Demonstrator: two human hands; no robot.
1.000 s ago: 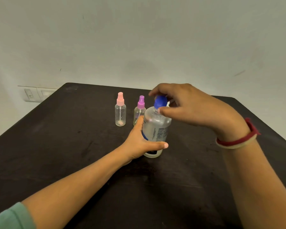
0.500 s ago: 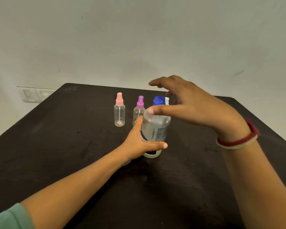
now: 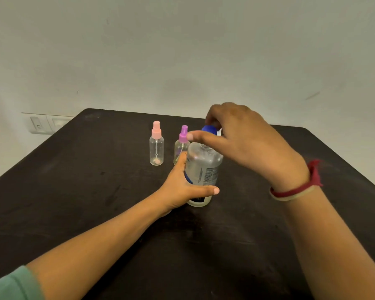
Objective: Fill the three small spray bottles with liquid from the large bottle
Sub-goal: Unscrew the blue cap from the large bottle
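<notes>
Hands (image 3: 182, 187) – two – on one large bottle (image 3: 202, 169), two spray bottles (image 3: 156, 146) visible

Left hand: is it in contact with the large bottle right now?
Touching. The head view shows the left hand wrapped around the large bottle, thumb pressed across its lower front, no gap visible.

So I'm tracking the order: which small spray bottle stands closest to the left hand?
The purple-topped clear spray bottle, right behind the left hand; the pink-topped one stands apart, further left.
</notes>
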